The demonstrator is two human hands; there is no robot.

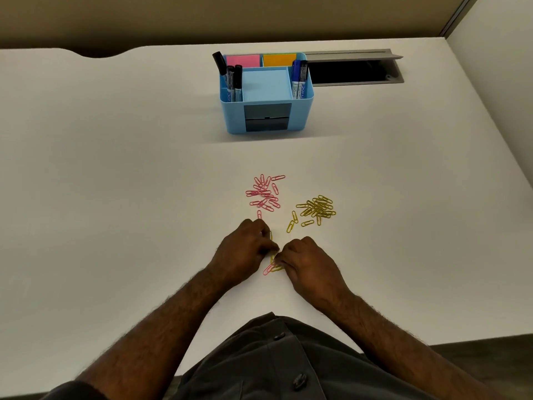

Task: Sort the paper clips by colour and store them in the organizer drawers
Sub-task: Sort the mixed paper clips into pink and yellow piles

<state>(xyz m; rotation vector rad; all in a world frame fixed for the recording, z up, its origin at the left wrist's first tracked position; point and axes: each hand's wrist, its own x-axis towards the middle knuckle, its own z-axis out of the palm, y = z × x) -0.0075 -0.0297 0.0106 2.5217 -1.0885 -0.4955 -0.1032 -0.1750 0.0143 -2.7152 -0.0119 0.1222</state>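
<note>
Blue organizer point(266, 111) holds markers point(234, 79), drawers closed; left hand point(245, 249), right hand point(305, 261) pinch mixed clips point(272, 267).

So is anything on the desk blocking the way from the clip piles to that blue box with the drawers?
Nothing visible does. The desk is bare between the pink pile, the yellow pile and the organizer. Its drawers look shut, though.

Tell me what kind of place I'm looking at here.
Most likely an office workstation: a white desk with a cable hatch open at the back, a blue desk organizer holding markers and sticky notes, and a partition panel behind.
</note>
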